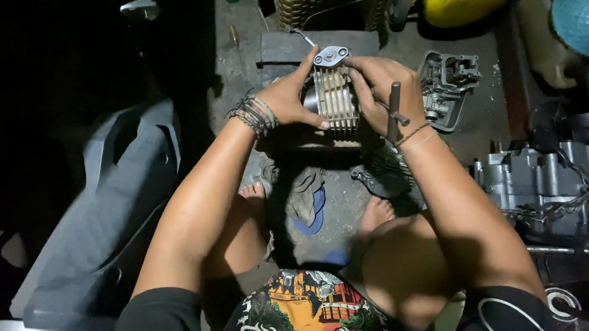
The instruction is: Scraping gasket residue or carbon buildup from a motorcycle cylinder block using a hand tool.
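Both-sided, left hand (285,100) and right hand (383,90) clasp finned cylinder (336,98).

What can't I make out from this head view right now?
- Finned cylinder: its far side and bore, covered by the left hand and right hand.
- T-handle tool: its tip, behind the right hand.
- Left third of the view: too dark to read.
- Engine case: cut off by the right edge.
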